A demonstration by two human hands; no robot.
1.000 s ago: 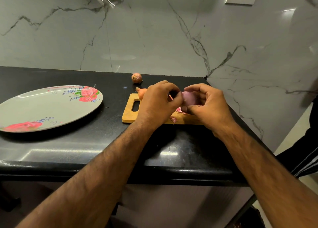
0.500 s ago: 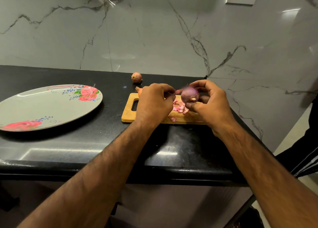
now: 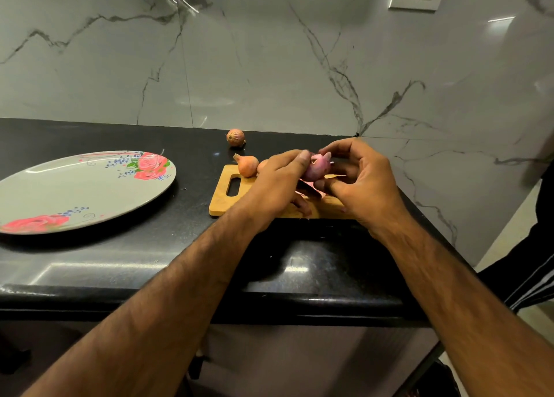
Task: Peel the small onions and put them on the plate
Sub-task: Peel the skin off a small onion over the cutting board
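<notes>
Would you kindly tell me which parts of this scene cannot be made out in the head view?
Head view:
Cutting board: right part hidden under the left hand and right hand.
Second onion on the board: mostly behind the left hand.
Held onion: how far it is peeled is hidden by both hands.
Plate: left part cut off by the frame edge.

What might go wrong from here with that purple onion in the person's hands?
1. The onion is held by the fingertips of the right hand while the left hand pinches its skin. It may slip and roll off the counter.
2. Loose peel scraps lie on the board below and might cling to it on the way to the plate.
</notes>
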